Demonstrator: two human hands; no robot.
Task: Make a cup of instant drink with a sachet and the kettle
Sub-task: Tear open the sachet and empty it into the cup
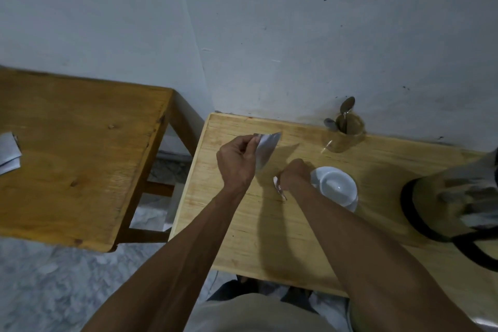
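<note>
L fingers [249,143] pinched on sachet [265,151]

Kettle [455,207] blurred, cut by right edge; sachets [9,153] cut by left edge.

We have a single view, worn on the person's head, looking steeply forward and down from close above the table [242,237]. It faces the corner of the wall [323,35]. The wide lens bends the edges, taking in a second table [80,156] at left, the floor [54,277] and both forearms reaching in from below.
</note>
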